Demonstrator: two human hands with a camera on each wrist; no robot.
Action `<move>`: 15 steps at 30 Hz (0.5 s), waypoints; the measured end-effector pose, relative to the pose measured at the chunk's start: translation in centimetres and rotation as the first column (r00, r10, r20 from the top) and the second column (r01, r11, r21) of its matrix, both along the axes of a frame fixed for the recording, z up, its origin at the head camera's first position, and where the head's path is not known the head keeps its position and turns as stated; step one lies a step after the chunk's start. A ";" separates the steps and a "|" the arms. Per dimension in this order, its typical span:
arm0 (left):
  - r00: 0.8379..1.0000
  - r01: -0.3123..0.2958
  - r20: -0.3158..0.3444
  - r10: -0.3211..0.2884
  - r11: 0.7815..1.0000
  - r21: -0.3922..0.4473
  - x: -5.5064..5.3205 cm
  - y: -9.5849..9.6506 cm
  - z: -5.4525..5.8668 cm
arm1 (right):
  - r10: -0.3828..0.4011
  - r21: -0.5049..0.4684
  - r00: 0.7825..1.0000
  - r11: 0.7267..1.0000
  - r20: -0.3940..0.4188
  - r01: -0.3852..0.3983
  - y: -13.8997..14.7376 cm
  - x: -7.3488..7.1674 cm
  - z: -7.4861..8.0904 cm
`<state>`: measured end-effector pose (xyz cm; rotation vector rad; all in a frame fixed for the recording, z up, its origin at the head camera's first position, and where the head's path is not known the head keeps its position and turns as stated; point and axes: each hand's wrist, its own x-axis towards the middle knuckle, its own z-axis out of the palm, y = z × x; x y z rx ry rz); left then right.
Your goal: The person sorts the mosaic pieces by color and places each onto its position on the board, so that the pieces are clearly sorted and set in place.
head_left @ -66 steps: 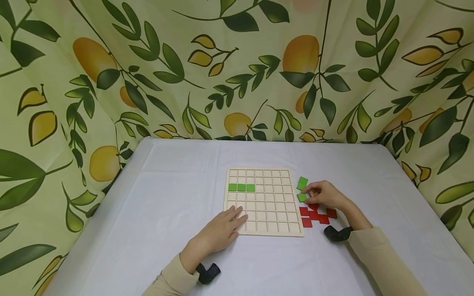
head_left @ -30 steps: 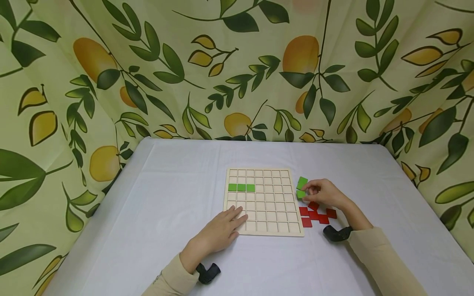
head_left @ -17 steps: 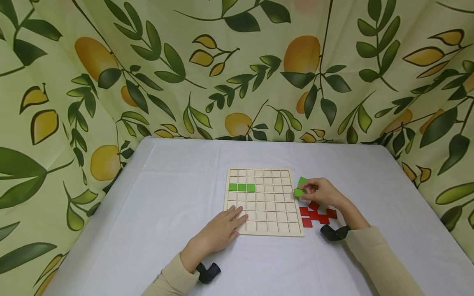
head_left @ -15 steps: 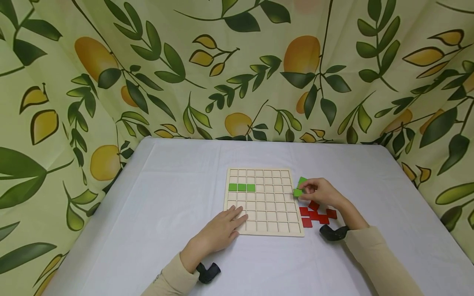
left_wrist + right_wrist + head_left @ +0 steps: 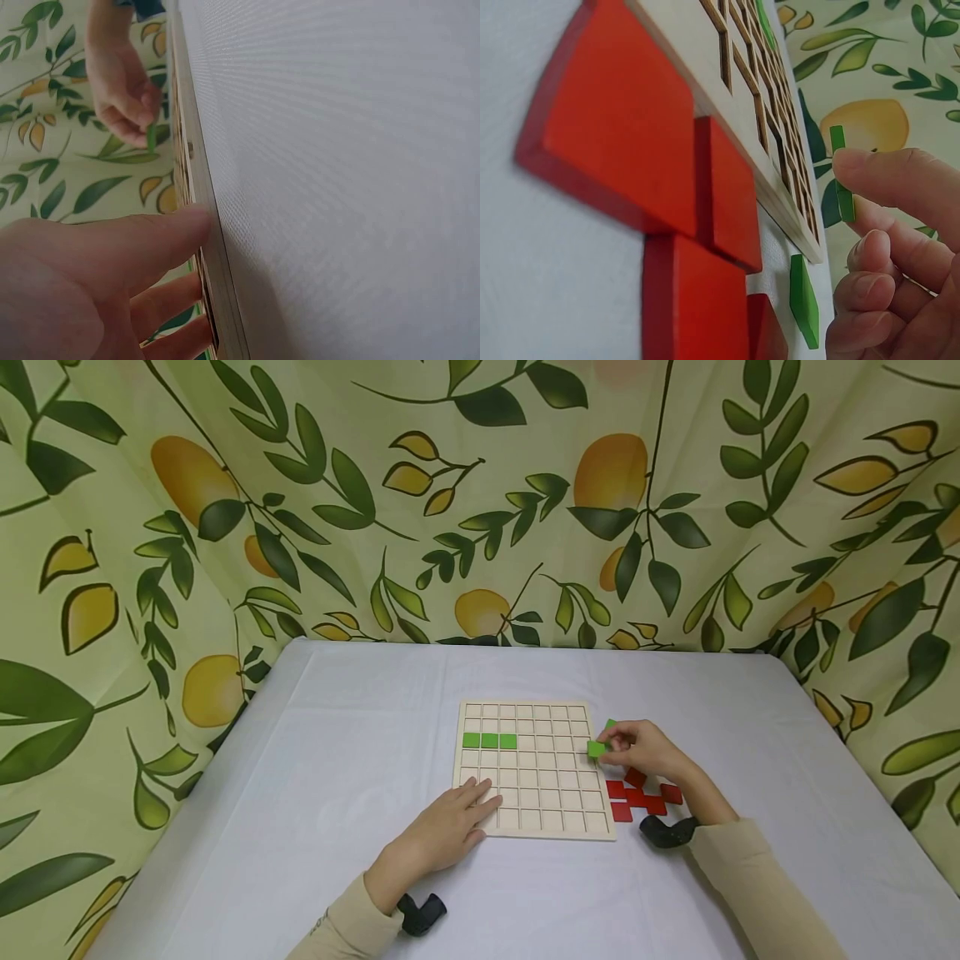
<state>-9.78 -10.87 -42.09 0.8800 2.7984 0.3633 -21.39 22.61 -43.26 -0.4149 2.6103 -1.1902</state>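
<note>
My right hand (image 5: 641,750) pinches a green square tile (image 5: 596,749) between thumb and fingertips, over the right edge of a pale wooden grid board (image 5: 550,797). In the right wrist view the held tile (image 5: 838,136) is seen edge-on, clear of the board. My left hand (image 5: 442,828) rests on the board's near left corner with fingers spread; its thumb (image 5: 180,229) lies at the board's edge in the left wrist view. Three green tiles (image 5: 489,740) sit side by side in the third row from the far side, from the left edge.
Several red square tiles (image 5: 635,797) lie right of the board, some touching or overlapping. Another green tile (image 5: 804,304) lies on the white-covered table (image 5: 360,735), partly behind my right hand in the head view. A patterned curtain (image 5: 480,527) stands behind the table.
My right hand has pinched a green tile beside the board, lifted it and moved left with it to the board's right edge. My left hand has stayed in place.
</note>
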 end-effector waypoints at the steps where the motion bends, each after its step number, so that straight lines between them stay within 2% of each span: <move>1: 1.000 0.001 -0.003 -0.001 1.000 -0.002 0.0 0.0 0.0 | 0.000 -0.003 1.000 1.000 0.001 0.000 0.0 0.0 0.0; 15: 1.000 -0.003 0.001 0.003 1.000 -0.001 0.1 0.0 0.2 | 0.012 -0.003 1.000 1.000 -0.024 -0.012 -0.7 -0.4 0.3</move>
